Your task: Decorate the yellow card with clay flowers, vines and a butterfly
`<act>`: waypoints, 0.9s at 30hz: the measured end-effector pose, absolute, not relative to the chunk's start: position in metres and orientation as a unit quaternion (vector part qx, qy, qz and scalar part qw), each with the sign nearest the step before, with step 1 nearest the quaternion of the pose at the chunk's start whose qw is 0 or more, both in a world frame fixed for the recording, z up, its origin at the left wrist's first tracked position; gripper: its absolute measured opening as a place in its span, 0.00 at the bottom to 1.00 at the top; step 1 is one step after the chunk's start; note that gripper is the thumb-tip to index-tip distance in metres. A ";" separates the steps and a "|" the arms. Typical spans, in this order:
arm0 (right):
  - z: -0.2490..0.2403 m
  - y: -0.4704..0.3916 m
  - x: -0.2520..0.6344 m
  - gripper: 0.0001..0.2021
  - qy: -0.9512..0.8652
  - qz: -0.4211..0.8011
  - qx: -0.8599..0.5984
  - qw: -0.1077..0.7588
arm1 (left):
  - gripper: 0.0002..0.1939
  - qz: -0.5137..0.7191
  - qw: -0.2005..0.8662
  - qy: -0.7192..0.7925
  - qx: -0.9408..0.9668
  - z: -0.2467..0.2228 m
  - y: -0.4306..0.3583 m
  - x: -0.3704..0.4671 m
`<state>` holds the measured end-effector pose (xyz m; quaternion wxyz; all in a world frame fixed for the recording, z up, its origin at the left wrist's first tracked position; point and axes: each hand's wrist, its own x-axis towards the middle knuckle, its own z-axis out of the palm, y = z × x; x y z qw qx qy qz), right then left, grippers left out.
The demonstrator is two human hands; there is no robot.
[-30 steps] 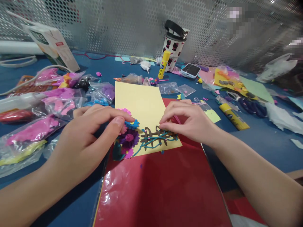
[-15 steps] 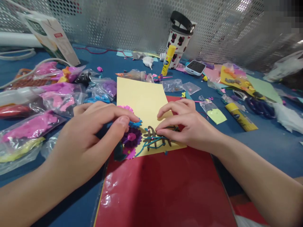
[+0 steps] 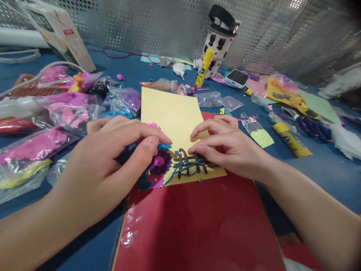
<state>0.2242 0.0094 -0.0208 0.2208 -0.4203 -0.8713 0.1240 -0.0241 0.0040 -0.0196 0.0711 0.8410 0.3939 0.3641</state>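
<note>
A pale yellow card point(image 3: 173, 113) carries a brown clay fence point(image 3: 187, 165) with thin teal clay strands across it. On its left side sit a purple clay flower point(image 3: 159, 162) with a pink centre, a pink flower point(image 3: 156, 181) and a partly hidden blue flower point(image 3: 165, 146). My left hand point(image 3: 113, 154) hovers at these flowers, index finger stretched over the blue one and thumb apart from its tip. At the top of the fence, my right hand point(image 3: 222, 145) has thumb and index pinched together; anything between them is too small to make out.
Under the card lies a red folder point(image 3: 203, 222). Bags of coloured clay point(image 3: 36, 145) crowd the left side, near a drink carton point(image 3: 63, 35). Behind stand a glue stick point(image 3: 205, 67) and a bottle point(image 3: 221, 41). A phone point(image 3: 237, 78) and another glue tube point(image 3: 291, 139) lie to the right.
The view has shifted slightly, so the card and both hands appear a little further right. Both hands keep nearly the same pose over the card.
</note>
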 end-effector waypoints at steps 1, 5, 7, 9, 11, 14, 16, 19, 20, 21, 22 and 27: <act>-0.020 0.009 0.225 0.12 -0.872 0.122 -0.420 0.219 | 0.09 0.362 0.069 0.388 0.845 -0.020 0.005 -0.025; -0.020 0.009 0.226 0.12 -0.880 0.100 -0.413 0.214 | 0.10 0.374 0.067 0.379 0.844 -0.023 0.008 -0.027; -0.020 0.009 0.225 0.12 -0.883 0.095 -0.410 0.207 | 0.10 0.380 0.071 0.375 0.843 -0.023 0.008 -0.027; -0.020 0.009 0.225 0.12 -0.884 0.092 -0.412 0.202 | 0.10 0.382 0.074 0.373 0.842 -0.024 0.008 -0.027; -0.020 0.008 0.224 0.12 -0.883 0.089 -0.414 0.204 | 0.10 0.379 0.077 0.374 0.843 -0.024 0.008 -0.027; -0.019 0.007 0.224 0.12 -0.882 0.087 -0.415 0.207 | 0.11 0.373 0.082 0.378 0.844 -0.024 0.009 -0.026; -0.019 0.007 0.224 0.13 -0.881 0.086 -0.415 0.208 | 0.11 0.370 0.082 0.380 0.844 -0.024 0.009 -0.026; -0.019 0.008 0.225 0.13 -0.882 0.085 -0.414 0.207 | 0.11 0.368 0.080 0.382 0.844 -0.024 0.009 -0.027; -0.020 0.008 0.225 0.13 -0.883 0.083 -0.412 0.206 | 0.11 0.367 0.080 0.382 0.844 -0.024 0.009 -0.027; -0.020 0.008 0.225 0.12 -0.885 0.081 -0.411 0.205 | 0.11 0.367 0.080 0.383 0.844 -0.024 0.009 -0.027; -0.020 0.008 0.225 0.12 -0.886 0.079 -0.410 0.203 | 0.11 0.367 0.079 0.383 0.844 -0.024 0.009 -0.028; -0.018 0.007 0.225 0.14 -0.881 0.067 -0.412 0.222 | 0.11 0.364 0.071 0.384 0.846 -0.022 0.008 -0.029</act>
